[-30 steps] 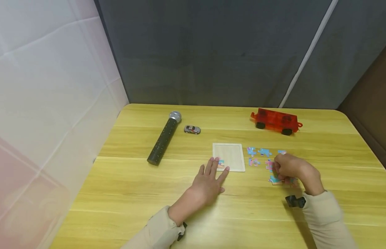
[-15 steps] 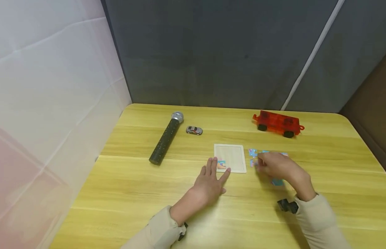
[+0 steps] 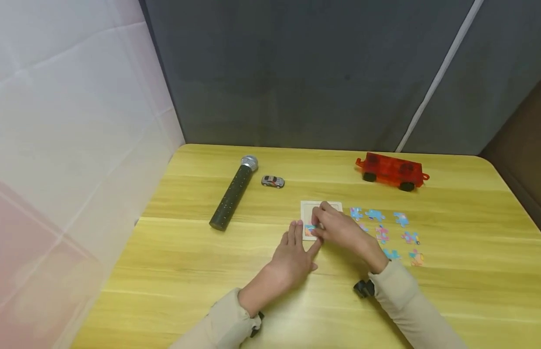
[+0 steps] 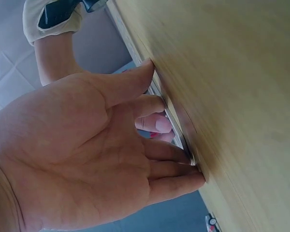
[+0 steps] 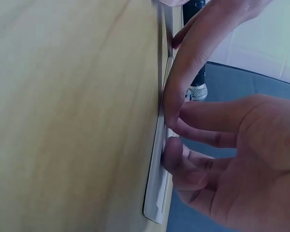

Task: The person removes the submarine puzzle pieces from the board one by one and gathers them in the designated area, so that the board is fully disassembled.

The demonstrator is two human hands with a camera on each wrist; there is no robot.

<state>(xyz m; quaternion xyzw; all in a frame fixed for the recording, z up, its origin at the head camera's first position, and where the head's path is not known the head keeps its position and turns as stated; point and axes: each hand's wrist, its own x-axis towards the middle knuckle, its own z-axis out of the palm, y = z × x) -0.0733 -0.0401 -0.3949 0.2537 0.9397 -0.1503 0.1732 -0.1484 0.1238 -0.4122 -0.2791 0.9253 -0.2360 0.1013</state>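
Note:
A square tray (image 3: 321,205) with a raised rim lies on the table, a rainbow-patterned puzzle piece (image 3: 309,230) in its lower left corner. My left hand (image 3: 292,259) rests with straight, spread fingers at the tray's near left corner. Over the tray is my right hand (image 3: 345,232), thumb and fingers bent together at the right edge of that piece. The right wrist view shows the right thumb (image 5: 191,67) and curled fingers close together at the tray's surface. Whether they pinch the piece or only touch it is hidden.
Several loose puzzle pieces (image 3: 382,234) lie in rough rows right of the tray, one partly hidden by the right hand. A red toy wagon (image 3: 392,170) stands behind them. A small toy car (image 3: 272,182) and a black microphone (image 3: 232,196) lie at the back left.
My right hand has moved left from the loose pieces to the tray, uncovering pieces it had hidden. My left hand has stayed at the tray's corner.

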